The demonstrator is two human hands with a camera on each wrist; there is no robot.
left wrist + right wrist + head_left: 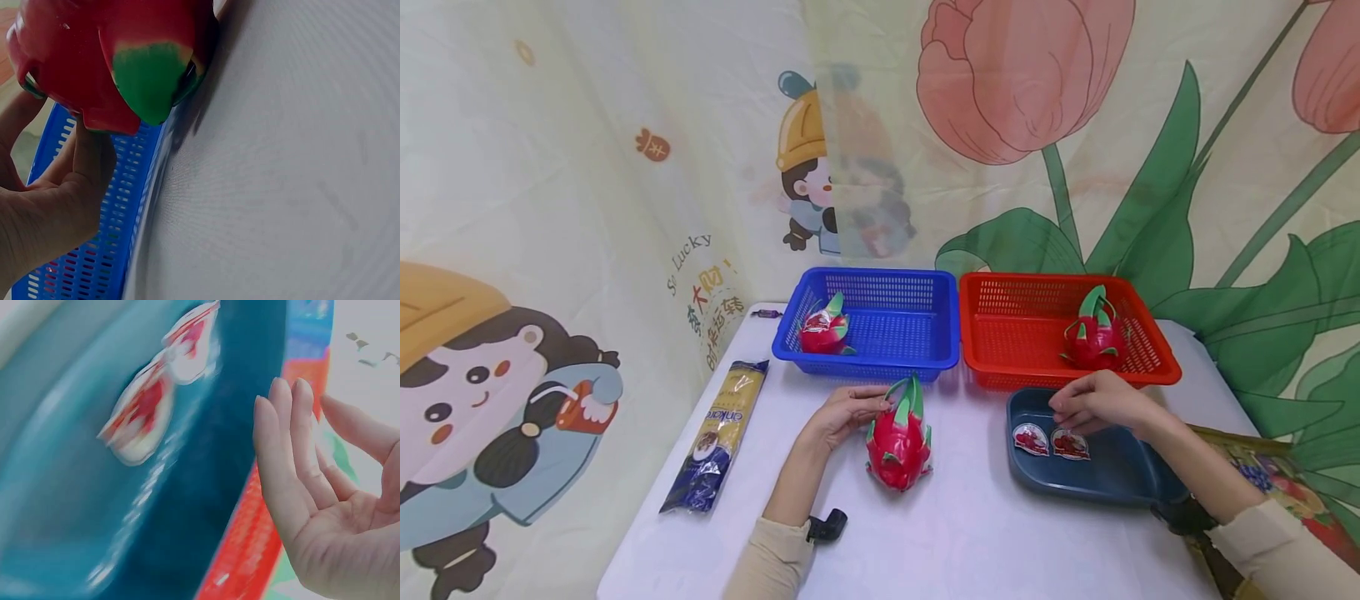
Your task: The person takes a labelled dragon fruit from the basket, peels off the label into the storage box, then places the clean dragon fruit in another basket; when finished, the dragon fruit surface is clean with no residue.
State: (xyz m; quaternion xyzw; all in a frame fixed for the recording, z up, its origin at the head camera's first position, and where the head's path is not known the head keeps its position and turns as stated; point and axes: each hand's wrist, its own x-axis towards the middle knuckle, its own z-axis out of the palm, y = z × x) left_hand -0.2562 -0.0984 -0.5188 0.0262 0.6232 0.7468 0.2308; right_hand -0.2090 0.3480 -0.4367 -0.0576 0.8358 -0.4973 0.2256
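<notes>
Nearest lay the bare white table (970, 542), on the near side of both sets of fingers, with beige sleeves (771, 550) reaching in behind them. The left hand (844, 414) held a red dragon fruit (897, 454) beside its green leaves, thumb and fingers set close against it; the body of the fruit lay to the right of those fingers and toward the person, and whether it touched the table I could not tell. The fingers of the right hand (1105, 402) were loosely extended, thumb apart, holding nothing, above a dark blue tray (1075, 479). Two stickers (1071, 444) lay in it, just short of those fingertips, one of them further left. Well left of the left fingers was a blue and yellow packet (718, 437). Beyond the left fingers stood a blue basket (913, 362), a labelled fruit (822, 336) at its left end; beyond the right fingers, a red basket (1000, 377) held another fruit (1099, 340). Farthest hung a printed curtain (865, 33).
</notes>
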